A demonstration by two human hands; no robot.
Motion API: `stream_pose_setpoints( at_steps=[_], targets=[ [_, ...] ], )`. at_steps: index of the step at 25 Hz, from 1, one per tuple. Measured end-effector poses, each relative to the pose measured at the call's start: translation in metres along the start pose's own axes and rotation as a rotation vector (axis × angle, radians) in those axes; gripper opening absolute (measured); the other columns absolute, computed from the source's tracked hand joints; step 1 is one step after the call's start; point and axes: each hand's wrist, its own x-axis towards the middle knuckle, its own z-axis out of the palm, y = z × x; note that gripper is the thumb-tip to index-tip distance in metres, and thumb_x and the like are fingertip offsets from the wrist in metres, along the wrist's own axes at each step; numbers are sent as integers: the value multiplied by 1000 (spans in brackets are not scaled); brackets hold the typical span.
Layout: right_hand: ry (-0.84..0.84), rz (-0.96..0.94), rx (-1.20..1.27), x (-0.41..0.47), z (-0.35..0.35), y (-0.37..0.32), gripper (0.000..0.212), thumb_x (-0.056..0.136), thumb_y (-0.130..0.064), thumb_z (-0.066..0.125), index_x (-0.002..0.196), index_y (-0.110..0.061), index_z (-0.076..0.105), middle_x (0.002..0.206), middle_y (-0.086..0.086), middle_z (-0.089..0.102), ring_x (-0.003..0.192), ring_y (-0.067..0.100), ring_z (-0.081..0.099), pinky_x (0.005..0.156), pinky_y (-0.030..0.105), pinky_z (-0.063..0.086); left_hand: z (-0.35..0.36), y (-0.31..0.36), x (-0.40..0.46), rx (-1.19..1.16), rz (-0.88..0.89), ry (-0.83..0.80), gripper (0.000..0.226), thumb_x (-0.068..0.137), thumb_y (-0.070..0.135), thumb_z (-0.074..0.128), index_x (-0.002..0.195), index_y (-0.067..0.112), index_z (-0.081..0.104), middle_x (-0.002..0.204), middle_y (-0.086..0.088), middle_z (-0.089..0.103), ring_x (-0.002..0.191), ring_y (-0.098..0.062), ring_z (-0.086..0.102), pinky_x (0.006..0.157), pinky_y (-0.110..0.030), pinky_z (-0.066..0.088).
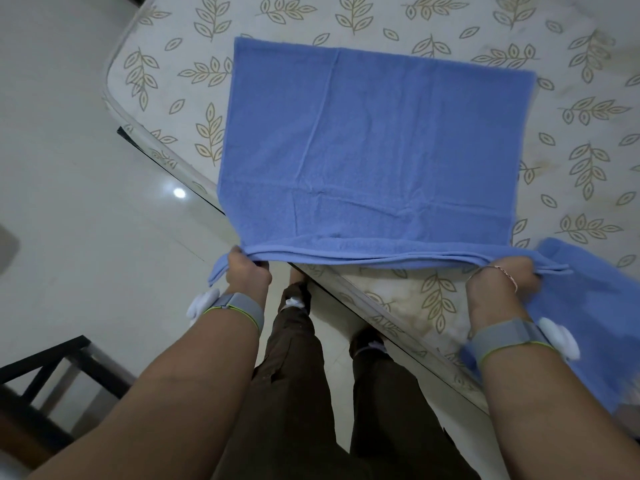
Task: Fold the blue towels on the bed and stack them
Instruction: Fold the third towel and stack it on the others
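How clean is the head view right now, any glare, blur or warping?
Head view: a glare spot on the floor; wide-angle bend along the bed edge; towel evenly lit and sharp; second towel at right blurred; both hands clear.

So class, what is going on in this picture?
A person stands at the corner of a leaf-patterned bed, folding a blue towel. The left hand and right hand each pinch a near corner of its layered edge, while the rest lies flat. Another blue towel lies at the right, still unstacked.
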Motion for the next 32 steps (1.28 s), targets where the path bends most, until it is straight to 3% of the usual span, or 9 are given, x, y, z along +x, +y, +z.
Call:
stream_pose_setpoints(
  at_steps=[3,6,9,15,21,23,27,30,32],
  targets=[
    [-97,-136,-25,-26,3,-21,38,99,-17,40,129,4,50,130,24,56,113,39,56,81,41,43,43,21,-32,-10,178,-96,38,88,23,64,124,11,58,101,-4,69,75,-22,67,50,-24,49],
    [-89,28,425,-37,20,-70,12,95,-17,49,100,-13,59,101,8,64,77,23,60,57,30,39,97,40,-69,-63,245,-207,9,91,19,61,96,11,61,80,-5,67,64,-22,64,49,-24,48],
    [-152,56,690,-47,39,-119,8,86,-9,58,82,-14,56,77,3,63,55,17,58,44,21,40,148,51,-89,32,309,-237,12,92,19,59,80,15,56,68,-4,62,53,-19,59,46,-22,45],
    [-315,94,821,-35,97,-191,18,81,-1,65,84,-13,52,102,16,66,71,23,63,55,28,57,256,51,-98,185,368,-312,11,88,9,58,79,11,54,58,-7,61,47,-20,56,46,-23,47],
    [-360,123,803,-2,167,-240,14,83,-1,62,93,-7,54,91,15,63,62,22,61,52,24,54,342,53,-78,302,392,-337,8,91,7,52,84,9,51,69,-12,64,49,-21,63,59,-30,58],
    [-357,124,806,9,189,-253,21,83,0,60,102,-4,53,86,14,62,59,22,61,51,24,53,365,58,-60,340,378,-331,2,92,9,50,91,8,51,71,-13,65,47,-21,64,54,-28,58],
    [-419,141,766,43,230,-273,31,88,-2,55,119,0,54,83,13,62,65,23,64,47,24,53,400,64,-29,422,327,-356,16,94,11,50,109,6,51,77,-13,67,49,-19,67,52,-27,58],
    [-418,199,730,64,253,-277,22,92,-5,53,114,0,54,83,13,62,72,24,65,44,24,53,414,59,-17,442,327,-349,11,96,11,50,105,5,51,75,-13,68,53,-19,68,53,-29,59],
    [-390,190,720,71,267,-275,31,93,-8,53,124,0,52,93,16,65,77,26,67,47,27,55,423,53,-11,444,324,-343,6,95,10,50,97,4,52,67,-12,69,52,-19,68,55,-29,60]
  ],
)
